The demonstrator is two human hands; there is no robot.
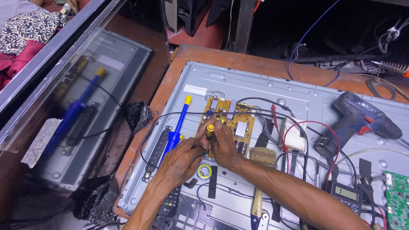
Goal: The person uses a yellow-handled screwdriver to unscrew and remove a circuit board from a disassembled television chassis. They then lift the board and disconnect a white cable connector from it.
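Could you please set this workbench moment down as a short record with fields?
Setting: grey metal back panel of a flat screen, lying on a wooden table
Right hand: grip on a yellow-handled screwdriver, tip down at the yellow circuit board
Left hand: against the right hand, steadying the screwdriver
Nearby: blue desoldering pump, paintbrush, roll of tape, cordless drill, multimeter, green circuit board
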